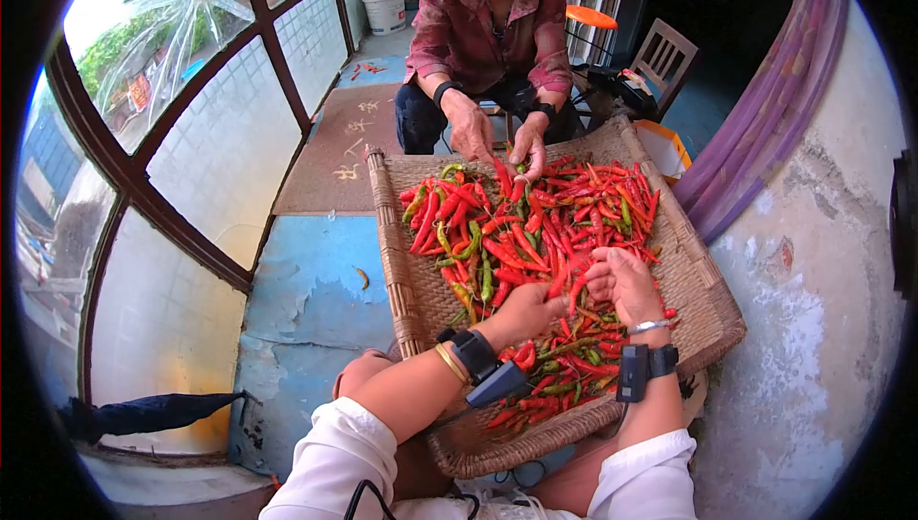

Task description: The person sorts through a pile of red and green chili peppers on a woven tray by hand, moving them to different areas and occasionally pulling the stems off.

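A woven tray [712, 305] lies across my lap, heaped with red peppers [516, 247] and some green ones. Over its middle, my left hand [529, 312] has its fingers closed on a red pepper [559, 281]. Just to the right, my right hand [623, 283] is held up with its fingers curled beside a red pepper [576, 292]; whether they grip anything is unclear. More peppers [564, 372] lie between my forearms at the tray's near end.
Opposite, a co-worker's two hands [497, 142] handle peppers at the tray's far edge. Framed windows [206, 147] line the left; a rough wall [784, 348] and purple curtain [765, 109] stand right. Behind are a white bucket [385, 11], orange stool [591, 17] and wooden chair [664, 59].
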Available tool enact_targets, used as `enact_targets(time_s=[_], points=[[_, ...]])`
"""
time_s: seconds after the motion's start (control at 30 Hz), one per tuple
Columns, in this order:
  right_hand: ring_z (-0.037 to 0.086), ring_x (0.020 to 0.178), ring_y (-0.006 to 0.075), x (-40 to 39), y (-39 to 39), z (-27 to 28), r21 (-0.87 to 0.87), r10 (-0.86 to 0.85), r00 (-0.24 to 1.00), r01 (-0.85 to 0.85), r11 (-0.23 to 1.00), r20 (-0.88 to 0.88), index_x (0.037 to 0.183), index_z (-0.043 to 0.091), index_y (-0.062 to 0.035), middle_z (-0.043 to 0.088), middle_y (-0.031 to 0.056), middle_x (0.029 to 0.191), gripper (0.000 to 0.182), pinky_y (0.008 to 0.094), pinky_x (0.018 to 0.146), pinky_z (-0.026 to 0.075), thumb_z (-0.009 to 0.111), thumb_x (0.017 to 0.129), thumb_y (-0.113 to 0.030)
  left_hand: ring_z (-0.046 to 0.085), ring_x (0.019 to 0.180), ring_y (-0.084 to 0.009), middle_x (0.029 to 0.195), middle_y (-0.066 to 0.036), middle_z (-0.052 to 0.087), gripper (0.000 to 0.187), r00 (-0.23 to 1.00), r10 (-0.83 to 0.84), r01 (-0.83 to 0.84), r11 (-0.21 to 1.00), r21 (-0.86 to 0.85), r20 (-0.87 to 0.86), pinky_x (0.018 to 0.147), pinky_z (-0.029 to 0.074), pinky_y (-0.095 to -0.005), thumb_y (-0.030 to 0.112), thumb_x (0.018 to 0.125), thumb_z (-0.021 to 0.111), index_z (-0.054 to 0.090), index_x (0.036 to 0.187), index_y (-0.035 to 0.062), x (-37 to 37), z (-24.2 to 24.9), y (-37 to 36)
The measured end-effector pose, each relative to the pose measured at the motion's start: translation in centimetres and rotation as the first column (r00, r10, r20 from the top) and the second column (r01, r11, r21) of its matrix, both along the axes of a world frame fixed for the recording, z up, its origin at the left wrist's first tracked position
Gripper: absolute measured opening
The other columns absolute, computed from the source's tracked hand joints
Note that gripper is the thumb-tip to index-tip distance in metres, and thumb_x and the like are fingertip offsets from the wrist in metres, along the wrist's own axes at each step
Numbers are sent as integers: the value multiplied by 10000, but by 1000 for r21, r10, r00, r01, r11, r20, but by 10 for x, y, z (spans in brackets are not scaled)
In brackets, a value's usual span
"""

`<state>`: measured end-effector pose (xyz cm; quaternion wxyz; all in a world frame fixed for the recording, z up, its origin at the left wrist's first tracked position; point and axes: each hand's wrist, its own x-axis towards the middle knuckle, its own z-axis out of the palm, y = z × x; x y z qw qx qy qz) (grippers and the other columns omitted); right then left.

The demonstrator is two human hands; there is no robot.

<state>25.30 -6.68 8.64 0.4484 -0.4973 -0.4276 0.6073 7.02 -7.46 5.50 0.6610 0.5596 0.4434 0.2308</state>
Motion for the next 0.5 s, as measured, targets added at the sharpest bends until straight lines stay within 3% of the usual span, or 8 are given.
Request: enact_targets(time_s=[0.07,0.1,0.13,0.17,0.23,0.27,0.43,0.5], points=[[585,688,147,17,18,-26,58,-112,932,98,993,345,968,575,-37,591,66,784,308,275,579,481,571,835,-314,542,555,-111,747,-20,595,233,976,146,-133,987,-88,159,507,452,-231,277,886,516,538,895,46,-6,1,7],[585,688,147,16,20,-35,58,-112,933,98,994,342,968,575,-37,591,66,784,308,275,579,481,571,835,-314,528,548,-75,746,-15,590,236,906,296,-245,949,-196,301,492,443,-209,284,895,504,532,882,50,-10,1,11],[575,773,206,16,18,-43,217,-143,606,-51,975,782,974,578,-48,585,88,830,290,328,639,477,590,815,-291,539,575,-90,770,-25,580,220,844,379,-281,915,-288,380,498,450,-217,276,899,495,509,899,57,-15,-3,17],[564,859,265,16,15,-49,265,-248,98,-260,929,964,979,580,-59,579,110,875,279,382,700,474,609,796,-268,539,575,-90,770,-25,580,220,844,380,-282,915,-290,379,498,450,-217,276,899,495,509,899,57,-16,-4,20],[489,986,348,17,14,-61,197,-187,62,-302,933,980,1018,571,-79,551,149,969,298,441,796,435,630,755,-206,562,639,-106,816,-38,577,227,450,763,-558,646,-521,464,515,465,-225,285,906,476,490,931,61,-18,-7,25],[484,985,355,20,15,-73,141,-121,82,-301,943,989,1053,551,-78,532,175,1005,317,435,815,425,597,755,-178,571,687,-117,857,-52,577,206,416,761,-537,647,-541,497,533,476,-229,274,908,469,473,949,72,-23,-14,27],[489,1000,366,18,16,-76,-45,70,72,-295,954,995,1128,498,-110,508,189,1043,378,441,807,435,549,756,-146,544,641,-94,822,-18,573,189,624,631,-378,760,-529,461,547,466,-242,272,909,464,498,945,90,-20,-18,19],[493,1003,366,16,17,-77,-60,86,77,-287,956,993,1115,497,-112,504,185,1056,389,443,800,439,584,741,-180,525,619,-72,826,-13,589,188,787,389,-215,901,-377,479,535,441,-223,273,904,476,518,957,97,-12,-12,15]])
